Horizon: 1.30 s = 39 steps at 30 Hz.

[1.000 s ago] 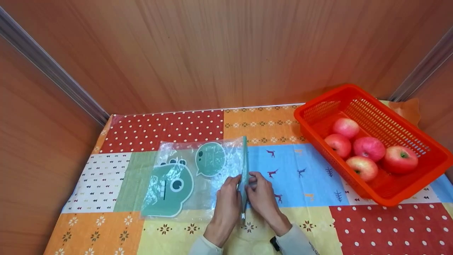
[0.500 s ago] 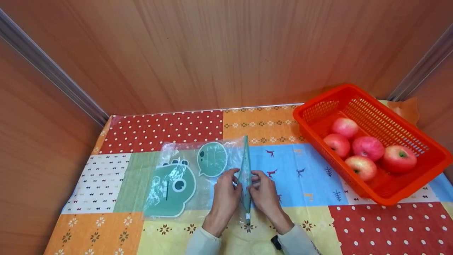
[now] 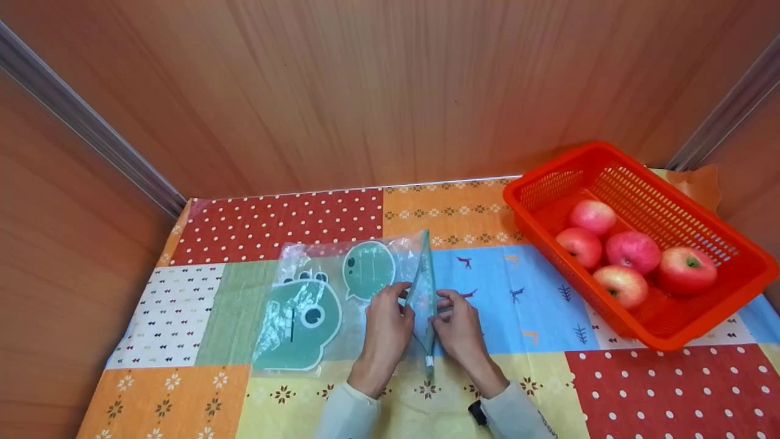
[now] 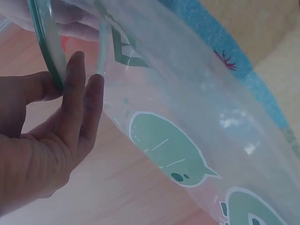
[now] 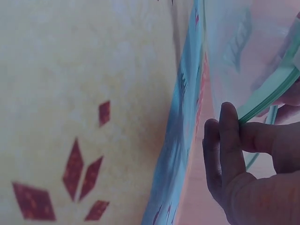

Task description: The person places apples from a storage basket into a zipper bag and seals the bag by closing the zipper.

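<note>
A clear plastic bag [image 3: 347, 335] printed with green cartoon shapes lies flat on the cloth, its green zip edge [image 3: 426, 262] toward the right. My left hand [image 3: 385, 329] pinches the near-left lip of the mouth; in the left wrist view the fingers and thumb of that hand [image 4: 56, 122] hold the green strip. On the other lip, my right hand [image 3: 460, 329] pinches the strip between thumb and fingers, as the right wrist view shows with the hand [image 5: 253, 159]. Between the hands the mouth stands parted in a narrow gap. A white slider [image 3: 429, 360] sits at its near end.
An orange-red plastic basket [image 3: 548, 256] holding several apples [image 3: 634, 253] stands at the right. Patchwork cloth [image 3: 292, 219] covers the table. Wood-grain panels [image 3: 365, 91] rise behind and at both sides. A brown-orange piece [image 3: 701, 186] lies behind the basket.
The two lips of the bag's mouth have moved apart, widening the gap between my hands. The bag has shifted slightly to the right. Both hands keep their pinch.
</note>
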Tool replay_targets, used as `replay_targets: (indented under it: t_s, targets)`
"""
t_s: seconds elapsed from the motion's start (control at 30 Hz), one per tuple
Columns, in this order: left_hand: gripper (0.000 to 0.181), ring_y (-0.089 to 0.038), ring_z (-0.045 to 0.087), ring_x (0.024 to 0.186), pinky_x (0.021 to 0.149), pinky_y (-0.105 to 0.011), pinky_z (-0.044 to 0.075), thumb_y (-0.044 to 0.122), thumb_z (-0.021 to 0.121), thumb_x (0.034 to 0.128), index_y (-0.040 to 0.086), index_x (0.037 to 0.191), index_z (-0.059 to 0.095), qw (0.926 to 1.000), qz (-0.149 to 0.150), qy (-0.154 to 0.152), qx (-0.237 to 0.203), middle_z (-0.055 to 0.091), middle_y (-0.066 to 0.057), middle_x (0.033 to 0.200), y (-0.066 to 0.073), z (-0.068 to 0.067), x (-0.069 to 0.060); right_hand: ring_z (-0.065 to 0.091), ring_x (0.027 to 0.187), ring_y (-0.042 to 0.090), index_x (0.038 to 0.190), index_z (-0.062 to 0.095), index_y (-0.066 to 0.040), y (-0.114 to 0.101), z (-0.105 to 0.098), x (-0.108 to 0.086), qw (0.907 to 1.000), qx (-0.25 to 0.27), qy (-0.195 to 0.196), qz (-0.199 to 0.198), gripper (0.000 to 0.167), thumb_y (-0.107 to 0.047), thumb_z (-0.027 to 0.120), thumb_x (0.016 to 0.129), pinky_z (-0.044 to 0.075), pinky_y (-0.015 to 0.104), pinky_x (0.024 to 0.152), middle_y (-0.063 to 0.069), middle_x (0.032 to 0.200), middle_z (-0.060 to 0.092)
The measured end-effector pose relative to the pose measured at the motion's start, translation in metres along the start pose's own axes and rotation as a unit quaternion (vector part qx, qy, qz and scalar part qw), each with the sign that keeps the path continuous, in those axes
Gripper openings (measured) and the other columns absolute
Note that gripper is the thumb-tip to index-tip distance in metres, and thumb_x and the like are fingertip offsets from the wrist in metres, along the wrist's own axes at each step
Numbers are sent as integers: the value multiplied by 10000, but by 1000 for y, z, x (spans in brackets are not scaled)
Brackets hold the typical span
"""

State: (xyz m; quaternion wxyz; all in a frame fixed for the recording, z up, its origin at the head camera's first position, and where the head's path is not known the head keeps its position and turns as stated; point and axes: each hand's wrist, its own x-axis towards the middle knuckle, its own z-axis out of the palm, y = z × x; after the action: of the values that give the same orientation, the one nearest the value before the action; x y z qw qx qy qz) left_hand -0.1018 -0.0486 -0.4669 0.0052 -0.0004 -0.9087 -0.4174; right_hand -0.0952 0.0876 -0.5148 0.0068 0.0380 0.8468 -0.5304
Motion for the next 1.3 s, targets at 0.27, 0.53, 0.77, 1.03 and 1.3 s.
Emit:
replay_targets:
  t_s: [0.27, 0.53, 0.77, 1.03, 1.3]
  targets:
    - [298, -209, 713, 813, 762, -369, 641, -99, 705, 932, -22, 1218, 741, 9993, -127, 93, -330, 745, -138, 1020, 4, -7, -1, 747, 929, 340, 1315, 616, 120, 2, -4, 1, 9997, 177, 27, 185, 427, 108, 720, 901, 617, 492, 853, 223, 1099, 723]
    - [242, -217, 714, 851, 799, -382, 638, -54, 722, 944, -5, 1178, 764, 9970, -130, 409, -651, 764, -127, 1032, 9, -13, -1, 745, 959, 365, 1313, 613, 126, 2, -8, 5, 9994, 199, 97, 279, 415, 109, 723, 914, 615, 502, 871, 236, 1104, 722]
    - [229, -230, 714, 847, 737, -342, 631, -44, 722, 948, -2, 1167, 775, 9940, -163, 591, -900, 769, -123, 1020, 12, -15, -2, 742, 975, 374, 1315, 609, 137, 6, -11, 6, 9988, 311, 153, 343, 417, 121, 709, 910, 614, 491, 874, 240, 1105, 721]
    - [226, -229, 721, 867, 775, -361, 636, -13, 747, 948, 12, 1170, 783, 9907, -125, 892, -1016, 779, -116, 1035, 16, -14, -5, 747, 966, 369, 1296, 623, 135, 10, -17, 6, 9981, 376, 298, 393, 406, 106, 700, 898, 613, 482, 852, 233, 1088, 724]
    - [221, -242, 720, 890, 735, -327, 633, -11, 734, 961, 13, 1176, 781, 9842, 63, 1057, -1421, 776, -121, 1063, 18, -14, -8, 744, 1014, 395, 1302, 620, 132, 12, -21, 8, 9968, 492, 367, 521, 409, 107, 693, 900, 602, 496, 901, 247, 1111, 723]
